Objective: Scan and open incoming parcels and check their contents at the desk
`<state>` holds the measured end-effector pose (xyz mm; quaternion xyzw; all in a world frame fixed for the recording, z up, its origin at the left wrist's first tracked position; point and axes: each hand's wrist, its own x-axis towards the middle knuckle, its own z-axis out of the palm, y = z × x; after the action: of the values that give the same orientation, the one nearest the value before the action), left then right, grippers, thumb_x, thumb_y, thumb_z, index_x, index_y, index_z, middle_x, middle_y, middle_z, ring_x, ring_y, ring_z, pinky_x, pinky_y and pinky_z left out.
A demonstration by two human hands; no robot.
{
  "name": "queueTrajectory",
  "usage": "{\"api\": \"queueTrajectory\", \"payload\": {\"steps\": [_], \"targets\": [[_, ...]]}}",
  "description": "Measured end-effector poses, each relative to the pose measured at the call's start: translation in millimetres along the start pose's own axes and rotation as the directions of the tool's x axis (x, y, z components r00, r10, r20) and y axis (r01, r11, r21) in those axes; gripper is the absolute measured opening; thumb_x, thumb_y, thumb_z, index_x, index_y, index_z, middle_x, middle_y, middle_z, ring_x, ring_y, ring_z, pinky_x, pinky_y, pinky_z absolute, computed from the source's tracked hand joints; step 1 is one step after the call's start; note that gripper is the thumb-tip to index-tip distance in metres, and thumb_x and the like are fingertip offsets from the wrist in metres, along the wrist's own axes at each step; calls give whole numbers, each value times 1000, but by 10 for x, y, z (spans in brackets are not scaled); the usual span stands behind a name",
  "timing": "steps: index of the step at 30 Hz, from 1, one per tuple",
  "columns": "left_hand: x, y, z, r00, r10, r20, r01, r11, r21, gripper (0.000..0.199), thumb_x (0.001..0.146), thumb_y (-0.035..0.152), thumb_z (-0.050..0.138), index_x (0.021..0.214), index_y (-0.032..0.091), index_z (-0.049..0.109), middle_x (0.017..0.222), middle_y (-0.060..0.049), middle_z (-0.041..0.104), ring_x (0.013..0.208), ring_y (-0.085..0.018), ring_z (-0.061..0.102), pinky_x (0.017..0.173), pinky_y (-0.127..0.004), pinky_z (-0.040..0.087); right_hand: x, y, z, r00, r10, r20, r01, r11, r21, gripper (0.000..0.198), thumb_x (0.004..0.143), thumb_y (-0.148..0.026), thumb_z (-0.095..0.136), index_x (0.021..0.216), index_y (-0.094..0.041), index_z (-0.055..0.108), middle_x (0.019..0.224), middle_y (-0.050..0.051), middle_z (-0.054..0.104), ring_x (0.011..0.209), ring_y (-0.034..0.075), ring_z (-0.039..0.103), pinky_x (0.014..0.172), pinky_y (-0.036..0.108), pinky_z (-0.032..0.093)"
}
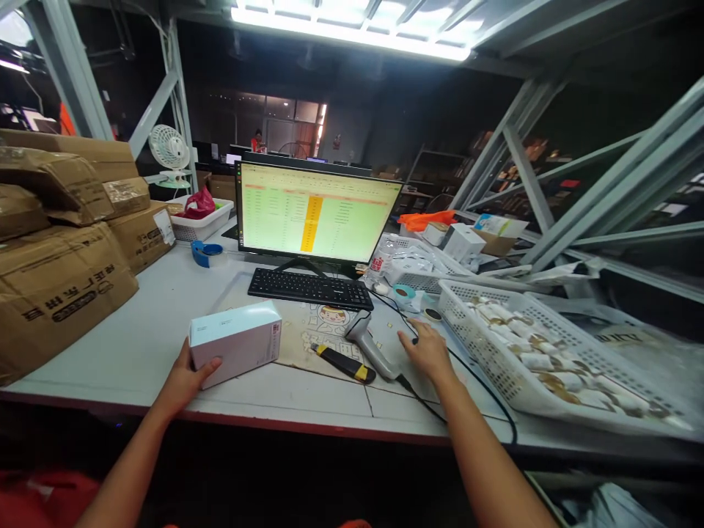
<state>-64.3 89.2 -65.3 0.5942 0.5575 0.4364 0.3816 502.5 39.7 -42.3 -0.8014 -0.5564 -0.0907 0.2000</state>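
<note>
A pale white carton (236, 350) with small printing on its end stands at the front left of the desk. My left hand (190, 378) grips its left end, the thumb on the near face and the fingers behind, hidden. My right hand (432, 348) is curled over a dark computer mouse (416, 339), most of it hidden under the palm. Left of that hand lies a grey handheld barcode scanner (371, 348) with its cable running to the front edge. Beside the scanner is a black and yellow utility knife (344, 364).
A monitor (319, 213) showing a table stands behind a black keyboard (311, 288). Cardboard boxes (60, 293) are stacked at the left, near a blue tape dispenser (207, 254). A white perforated basket (495, 367) of small white rolls is at the right. Tape rolls (404, 292) lie behind the mouse.
</note>
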Motion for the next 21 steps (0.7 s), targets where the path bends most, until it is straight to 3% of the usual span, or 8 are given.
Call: {"api": "queueTrajectory", "payload": {"steps": [3,6,10,15,21], "targets": [[17,-5,-1,998,-53,-19,53,999,5,80,69,69,74,127,17,51,133,-19,64,124,-37,62,111,-50,49,-19,375,69,999,33,-22,-35,997,-72,58,94,-42,54,143,-12,59,146,18,57,132,39,54,110,57,44],[29,-14,-3,996,-82,-32,82,997,9,79,67,69,74,122,17,52,131,-19,66,123,-37,63,111,-51,49,-90,559,196,996,13,-89,-12,1000,9,59,94,-45,52,143,-13,59,143,18,58,129,35,56,111,51,47],[30,-17,-6,990,-117,-76,117,993,-2,75,61,68,76,114,18,58,124,-17,70,120,-37,65,110,-51,51,-186,667,306,978,73,-198,-60,996,73,54,91,-45,51,134,-14,65,137,17,60,127,34,58,111,49,48],[59,-62,-18,979,-154,-131,150,988,-33,68,57,66,79,104,20,61,114,-15,74,112,-38,69,104,-52,55,-282,810,322,986,74,-148,-55,990,132,58,88,-42,52,139,-16,61,139,14,60,124,31,60,112,47,49],[127,-127,-84,976,-198,-94,200,980,8,79,55,68,79,112,17,60,121,-19,72,117,-41,66,111,-58,49,-277,689,274,964,72,-258,-23,982,188,56,92,-39,50,141,-15,57,145,16,56,135,31,55,117,46,45]]}}
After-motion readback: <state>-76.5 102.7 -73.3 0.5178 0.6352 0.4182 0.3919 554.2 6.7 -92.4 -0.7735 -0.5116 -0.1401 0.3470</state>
